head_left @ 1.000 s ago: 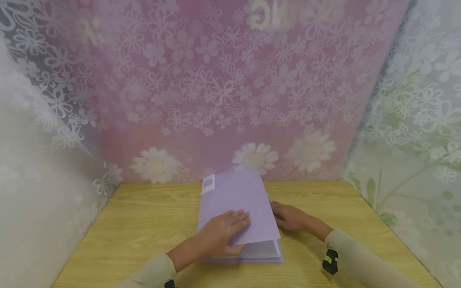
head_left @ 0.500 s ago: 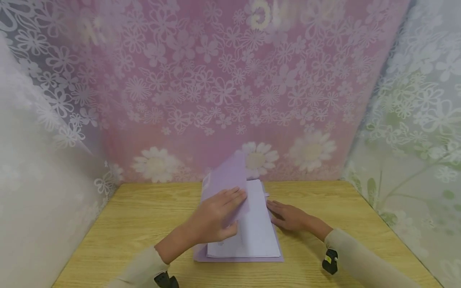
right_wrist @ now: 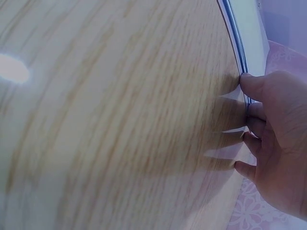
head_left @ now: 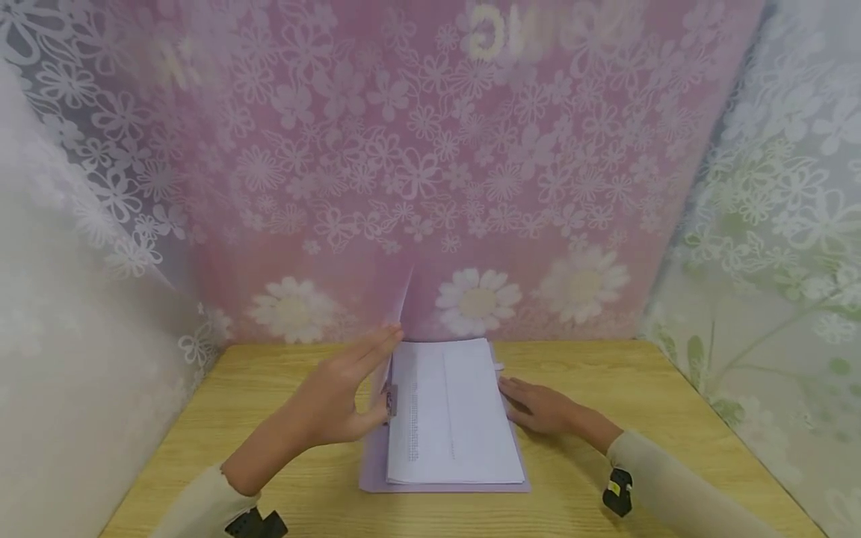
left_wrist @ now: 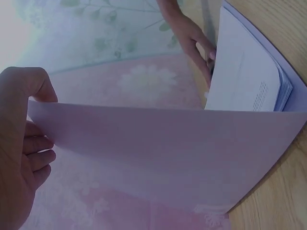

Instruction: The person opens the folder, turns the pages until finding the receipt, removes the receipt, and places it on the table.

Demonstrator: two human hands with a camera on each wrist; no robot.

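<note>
A lilac folder point(head_left: 373, 480) lies on the table with its front cover swung up on the left side, nearly upright. White printed sheets point(head_left: 464, 418) fill its inside, and a small metallic clip point(head_left: 393, 400) shows at their left edge. In the head view my left hand point(head_left: 336, 392) is at the raised cover. The left wrist view shows that hand pinching the edge of the cover point(left_wrist: 163, 153) between thumb and fingers. My right hand point(head_left: 541, 405) rests at the folder's right side, and its fingertips touch the folder's edge point(right_wrist: 235, 45) in the right wrist view.
The wood-grain table point(head_left: 262, 418) spreads around the folder. Behind it rises a pink flowered backdrop point(head_left: 363, 164). Pale flowered panels stand at the left point(head_left: 81, 359) and right point(head_left: 773, 299). A small tab point(head_left: 499, 366) sticks out from the folder's right edge.
My left hand has lifted the cover and carried it leftward, from nearly closed to about upright, uncovering the sheets. The right hand has stayed at the folder's right edge.
</note>
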